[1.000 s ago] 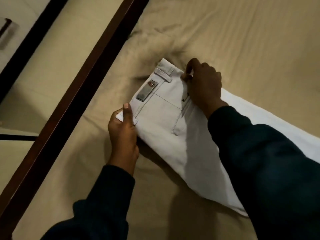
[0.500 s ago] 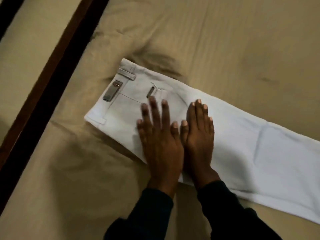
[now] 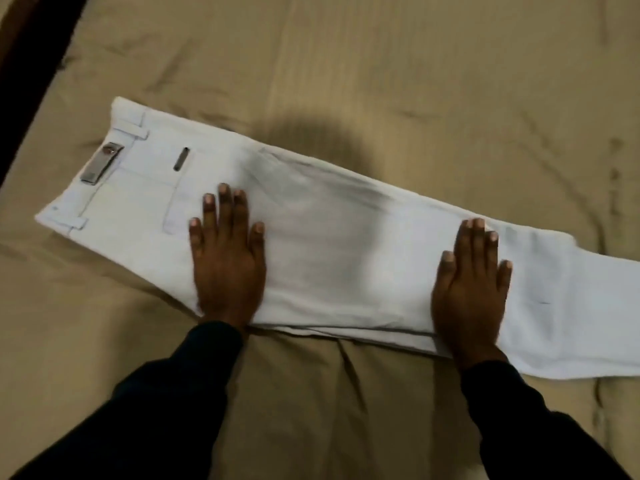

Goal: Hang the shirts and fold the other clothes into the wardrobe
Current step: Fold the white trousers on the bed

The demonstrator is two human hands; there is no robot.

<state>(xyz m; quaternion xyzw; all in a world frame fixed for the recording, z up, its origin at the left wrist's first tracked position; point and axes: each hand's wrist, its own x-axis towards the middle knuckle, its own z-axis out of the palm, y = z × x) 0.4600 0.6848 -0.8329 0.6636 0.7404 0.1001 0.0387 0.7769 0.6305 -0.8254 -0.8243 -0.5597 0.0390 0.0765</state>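
While both hands press down flat, their fingers [image 3: 225,206] lie straight and slightly spread on a pair of white trousers [image 3: 332,244], clamped on nothing. The left hand [image 3: 227,261] rests on the trousers just past the back pocket [image 3: 173,216], toward the leg end. The right hand [image 3: 467,285] rests farther along the same leg, well apart from the left hand, with its heel at the trousers' near edge. Dark sleeves [image 3: 180,393] cover both forearms.

The trousers lie lengthwise on a tan bed sheet [image 3: 381,64], already folded in half so one leg sits on top of the other. Their waistband [image 3: 90,161] points away from the right hand, and a small grey label [image 3: 102,163] sits on the waistband beside a belt loop. The leg end runs out of view past the right hand. A dark wooden bed frame [image 3: 31,39] edges the sheet beyond the waistband.

As a judgement, the task is at an early stage for this garment: the first lengthwise fold looks done and the hands appear to be smoothing it. Folding the legs up toward the waistband seems yet to come, as does carrying the trousers to the wardrobe, which is not in view. No shirts or hangers are visible, so how much of the hanging is done cannot be told.
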